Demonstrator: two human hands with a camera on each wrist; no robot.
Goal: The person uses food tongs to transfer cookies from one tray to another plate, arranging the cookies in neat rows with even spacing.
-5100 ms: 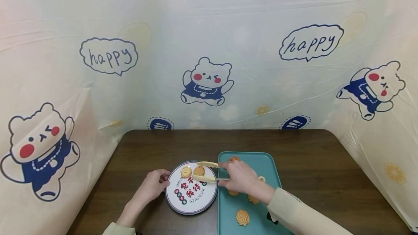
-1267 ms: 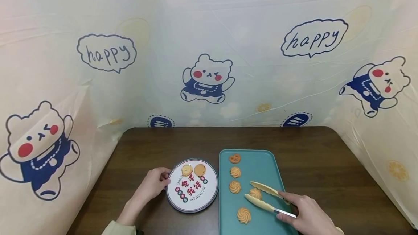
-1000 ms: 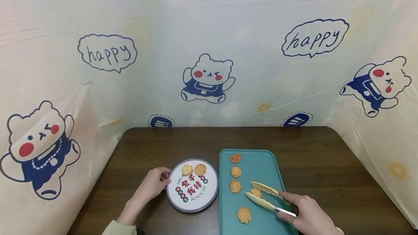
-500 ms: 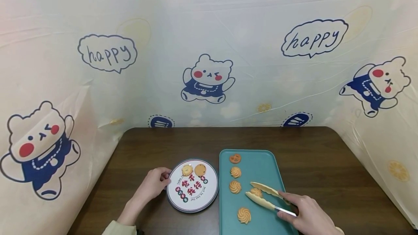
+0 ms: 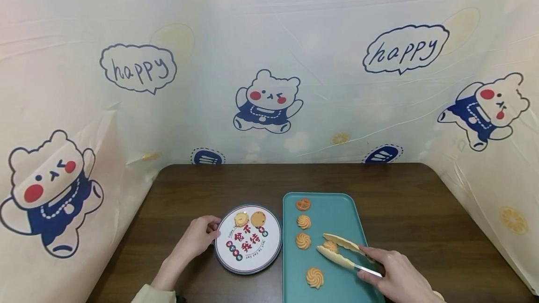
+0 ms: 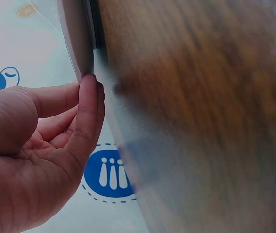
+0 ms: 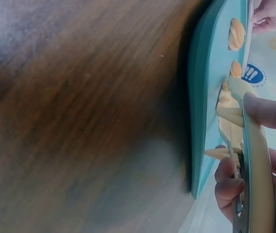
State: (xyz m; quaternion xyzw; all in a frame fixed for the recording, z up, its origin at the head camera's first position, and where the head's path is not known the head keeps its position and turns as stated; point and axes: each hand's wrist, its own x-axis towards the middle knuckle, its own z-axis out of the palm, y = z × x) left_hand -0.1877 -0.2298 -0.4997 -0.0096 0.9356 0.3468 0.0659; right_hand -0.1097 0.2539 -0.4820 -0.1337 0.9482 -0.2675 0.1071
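Observation:
My left hand (image 5: 197,236) pinches the left rim of a round white plate (image 5: 229,262) with red lettering; the left wrist view shows thumb and fingers at the plate's edge (image 6: 79,48). Two cookies, a pale ring-shaped cookie (image 5: 241,220) and a flat round cookie (image 5: 258,219), lie on its far part. My right hand (image 5: 396,270) holds tongs (image 5: 337,257) with cream tips and a metal handle, low over a teal tray (image 5: 345,214). Between the spread tips sits a golden cookie (image 5: 331,246), partly hidden; whether both tips touch it I cannot tell.
Down the tray's left side lie a pretzel-shaped cookie (image 5: 303,204) and several swirl cookies (image 5: 314,277). The tray stands just right of the plate on a dark wooden table (image 5: 404,209). A printed cloth (image 5: 269,36) hangs behind and at both sides.
Earlier the tongs were over the plate at the flat round cookie, which now lies free there. My right hand has since moved right and nearer over the tray. In the last second almost nothing moved.

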